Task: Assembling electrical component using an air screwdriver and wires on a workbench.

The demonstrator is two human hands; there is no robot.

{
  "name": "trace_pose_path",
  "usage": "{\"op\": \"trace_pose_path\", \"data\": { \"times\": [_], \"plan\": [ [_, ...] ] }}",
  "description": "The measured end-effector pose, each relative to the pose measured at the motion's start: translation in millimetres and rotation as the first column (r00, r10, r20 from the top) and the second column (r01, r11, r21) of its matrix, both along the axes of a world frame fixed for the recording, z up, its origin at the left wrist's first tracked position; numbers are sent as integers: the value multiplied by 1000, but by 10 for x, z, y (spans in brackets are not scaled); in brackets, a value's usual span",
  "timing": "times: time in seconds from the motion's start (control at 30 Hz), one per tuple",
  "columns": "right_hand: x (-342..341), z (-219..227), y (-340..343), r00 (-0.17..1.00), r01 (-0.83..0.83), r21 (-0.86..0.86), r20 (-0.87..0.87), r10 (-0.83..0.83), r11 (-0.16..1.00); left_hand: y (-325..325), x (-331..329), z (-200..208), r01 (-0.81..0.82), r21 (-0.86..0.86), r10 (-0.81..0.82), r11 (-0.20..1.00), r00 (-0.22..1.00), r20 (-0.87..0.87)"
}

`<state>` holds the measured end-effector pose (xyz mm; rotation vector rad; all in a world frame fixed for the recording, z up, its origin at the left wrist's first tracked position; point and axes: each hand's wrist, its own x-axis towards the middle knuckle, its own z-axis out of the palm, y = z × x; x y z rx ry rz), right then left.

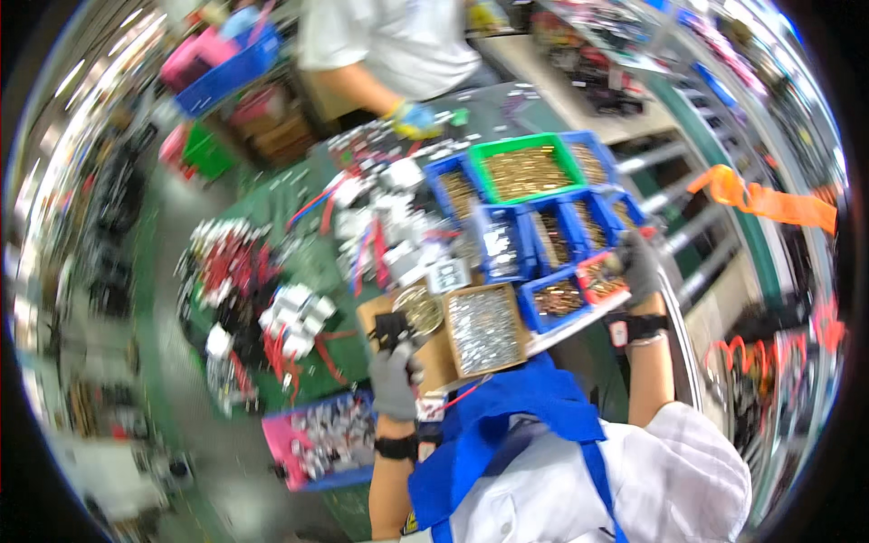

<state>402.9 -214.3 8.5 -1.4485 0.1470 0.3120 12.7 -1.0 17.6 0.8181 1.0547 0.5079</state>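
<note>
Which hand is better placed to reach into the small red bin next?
The grey-gloved right hand, probably: it's beside that red bin, while the left hand is farther away, apparently holding a blocky black part.

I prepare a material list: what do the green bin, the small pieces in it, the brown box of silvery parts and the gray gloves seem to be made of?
Green bin: probably smooth plastic, from its even, bright colour.
Small pieces: likely brass or brass-coated metal; golden, shiny.
Brown box: apparently cardboard; matte, tan walls.
Gray gloves: seemingly fabric, dull; blur hides weave or coating.
</note>
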Motion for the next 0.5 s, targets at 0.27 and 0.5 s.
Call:
{"op": "trace_pose_path", "data": {
  "times": [0.27, 0.5],
  "plan": [
    [-380, -210, -940, 908, 368, -442, -16, -418, 818, 134, 44, -230, 198, -125, -193, 972, 980, 54],
    [-958, 68, -1946, 844, 276, -788, -75, -531, 550, 513, 183, -314, 428, -378, -500, 821, 858, -115]
  ]
}}
